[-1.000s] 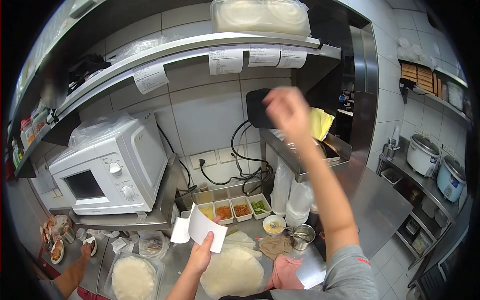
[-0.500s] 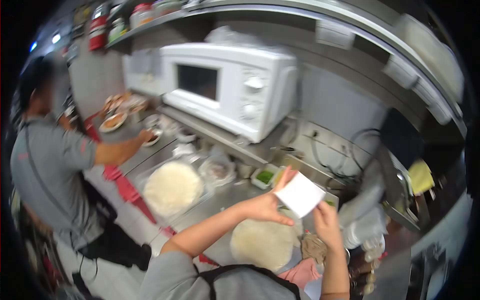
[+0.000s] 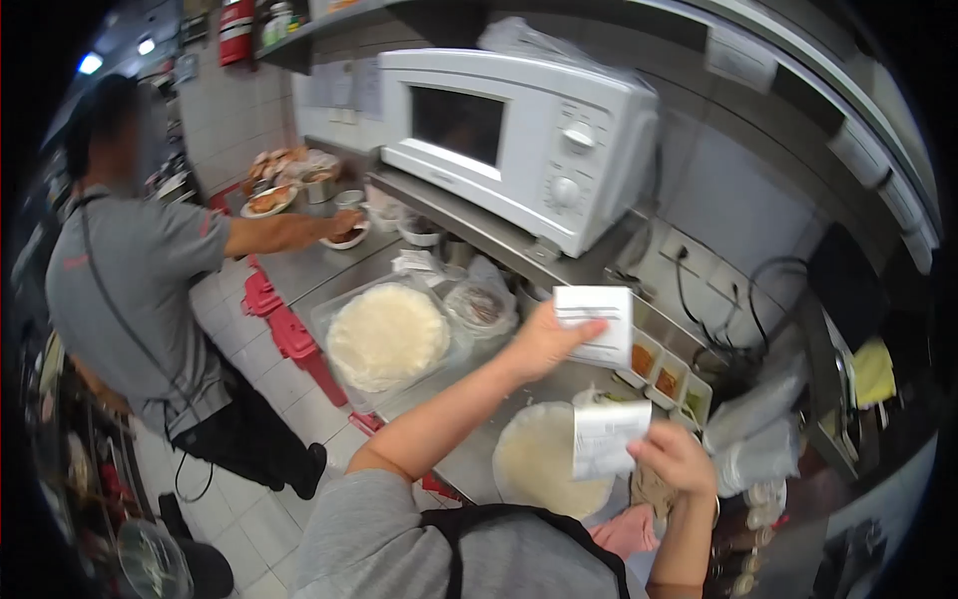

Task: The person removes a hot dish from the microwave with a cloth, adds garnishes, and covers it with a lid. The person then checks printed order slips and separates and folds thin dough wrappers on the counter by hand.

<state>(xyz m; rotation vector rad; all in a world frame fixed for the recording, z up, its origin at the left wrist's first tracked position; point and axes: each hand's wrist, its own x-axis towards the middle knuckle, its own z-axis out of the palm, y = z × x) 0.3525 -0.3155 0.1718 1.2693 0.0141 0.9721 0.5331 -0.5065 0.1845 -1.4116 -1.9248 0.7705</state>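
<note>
Your left fingers (image 3: 559, 341) pinch a white printed slip (image 3: 601, 299) — your right fingers (image 3: 667, 454), a second slip (image 3: 602, 439). Both look squarish, print facing you, side edges near upright; long axis unclear.

A narrow gap parts the upper slip (image 3: 605, 345) from the lower slip (image 3: 604, 442); the microwave (image 3: 524, 145) obstructs farther reach.

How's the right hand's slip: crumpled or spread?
Spread: the slip shows a broad printed face, its edge pinched in the right hand.
</note>
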